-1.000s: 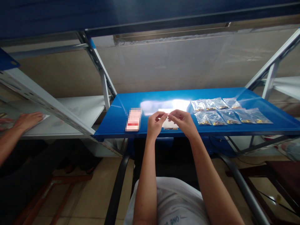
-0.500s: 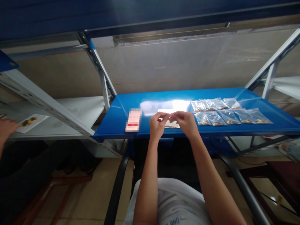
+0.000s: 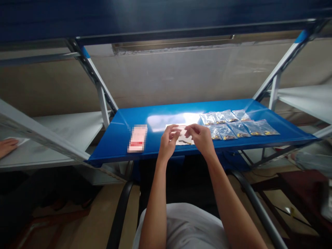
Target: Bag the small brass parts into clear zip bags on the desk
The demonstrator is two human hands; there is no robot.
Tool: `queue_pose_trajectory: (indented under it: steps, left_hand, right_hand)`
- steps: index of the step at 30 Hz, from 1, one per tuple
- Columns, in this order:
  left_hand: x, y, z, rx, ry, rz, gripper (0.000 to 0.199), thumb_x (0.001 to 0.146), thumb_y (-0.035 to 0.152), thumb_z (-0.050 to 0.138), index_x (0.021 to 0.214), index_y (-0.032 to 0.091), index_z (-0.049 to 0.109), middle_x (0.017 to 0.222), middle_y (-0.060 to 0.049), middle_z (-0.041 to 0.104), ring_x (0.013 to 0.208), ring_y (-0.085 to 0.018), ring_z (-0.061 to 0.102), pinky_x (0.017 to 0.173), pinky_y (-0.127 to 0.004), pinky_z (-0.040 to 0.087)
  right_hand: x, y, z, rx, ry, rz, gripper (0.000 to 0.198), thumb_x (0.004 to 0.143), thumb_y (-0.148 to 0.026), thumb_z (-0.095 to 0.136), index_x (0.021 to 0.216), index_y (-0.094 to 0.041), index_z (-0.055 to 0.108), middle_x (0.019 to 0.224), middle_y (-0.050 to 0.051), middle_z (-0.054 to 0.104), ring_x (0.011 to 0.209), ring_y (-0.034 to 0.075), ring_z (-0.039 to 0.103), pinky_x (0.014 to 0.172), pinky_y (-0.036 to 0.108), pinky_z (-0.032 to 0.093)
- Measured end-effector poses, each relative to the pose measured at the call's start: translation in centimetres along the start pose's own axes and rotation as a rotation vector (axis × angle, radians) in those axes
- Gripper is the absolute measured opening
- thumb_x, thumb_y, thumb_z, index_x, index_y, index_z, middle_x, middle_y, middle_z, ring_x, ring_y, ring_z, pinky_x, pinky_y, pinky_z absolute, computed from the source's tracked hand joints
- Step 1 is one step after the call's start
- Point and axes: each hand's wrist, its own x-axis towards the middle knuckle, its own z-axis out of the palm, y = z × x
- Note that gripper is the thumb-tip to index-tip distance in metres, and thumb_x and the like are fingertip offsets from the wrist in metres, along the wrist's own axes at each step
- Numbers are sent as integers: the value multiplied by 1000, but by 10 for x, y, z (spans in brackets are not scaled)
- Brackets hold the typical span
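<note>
A pale flat packet or sheet (image 3: 183,141) lies near the front edge of the blue table, with small dark and yellowish pieces at its lower part. Over its left side hovers my left hand (image 3: 168,140), fingers bent and spread, thumb apart. My right hand (image 3: 201,137) is at its right side, fingers curled loosely with gaps between them. I see nothing held in either hand. Several clear zip bags (image 3: 237,128) with brown and yellow pieces lie in two rows just right of my right hand.
A blurred pink-and-white item (image 3: 138,139) lies on the blue table (image 3: 114,138) to the left. Metal posts (image 3: 100,86) flank the table, and a blue shelf (image 3: 166,20) hangs above. At far left, another person's hand (image 3: 9,147) rests on a white shelf beside something white.
My hands, fingertips together before, have drawn apart, uncovering more of the pale packet. The view has shifted right. The other person's hand now covers more of their white item.
</note>
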Motion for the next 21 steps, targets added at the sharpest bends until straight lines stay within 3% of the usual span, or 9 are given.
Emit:
queue_pose_trajectory:
  steps: [2, 5, 8, 10, 13, 15, 18, 21]
  left_hand:
    - [1, -6, 5, -50, -52, -14, 38, 95, 49, 73, 121, 22, 64, 103, -7, 78, 92, -20, 74, 79, -29, 56]
    - [2, -13, 14, -63, -33, -53, 27, 93, 43, 74, 106, 21, 65, 84, -2, 74, 82, -19, 74, 75, -29, 57]
    - [7, -11, 30, -46, 16, -80, 20, 94, 38, 72, 103, 22, 65, 82, -2, 74, 77, -18, 75, 69, -28, 57]
    - [12, -9, 49, -41, 7, -91, 20, 94, 38, 71, 104, 22, 64, 85, -3, 75, 77, -19, 76, 66, -27, 56]
    - [21, -6, 89, -51, -69, -135, 27, 93, 43, 72, 109, 22, 64, 91, -6, 76, 80, -20, 77, 63, -27, 55]
    - [27, -8, 121, -40, -167, -162, 33, 91, 43, 75, 113, 21, 65, 94, -7, 76, 81, -20, 76, 63, -26, 55]
    - [41, -17, 167, -56, -332, -166, 32, 87, 39, 79, 110, 21, 67, 93, -7, 76, 79, -19, 75, 62, -25, 54]
    - [67, -31, 213, -147, -390, -180, 28, 84, 33, 81, 104, 20, 67, 90, -6, 76, 82, -19, 76, 70, -28, 59]
  right_hand:
    - [5, -2, -6, -50, -51, -23, 29, 98, -42, 60, 83, -21, 74, 71, 3, 76, 68, 20, 72, 67, 31, 53]
    - [14, 2, -21, -38, -160, 6, 29, 96, -48, 63, 96, -21, 74, 79, 5, 78, 75, 22, 74, 65, 31, 55]
    - [16, 13, -46, -1, -284, 92, 40, 84, -51, 78, 110, -21, 72, 82, 6, 79, 72, 24, 74, 59, 32, 56]
    - [12, 23, -67, 17, -310, 124, 37, 80, -48, 80, 104, -21, 72, 80, 6, 79, 70, 25, 74, 58, 33, 57]
    - [4, 38, -105, 19, -214, 145, 23, 84, -42, 74, 95, -23, 69, 76, 4, 78, 70, 25, 75, 58, 34, 59]
    - [1, 48, -133, -78, -91, 127, 19, 85, -35, 72, 99, -23, 68, 73, 3, 77, 66, 24, 74, 59, 34, 58]
    - [6, 61, -176, -287, 51, 62, 24, 86, -24, 70, 110, -24, 66, 72, 0, 76, 64, 22, 73, 67, 34, 58]
    - [24, 79, -215, -343, 137, 47, 29, 86, -22, 71, 114, -23, 64, 75, 0, 75, 62, 21, 72, 65, 32, 57]
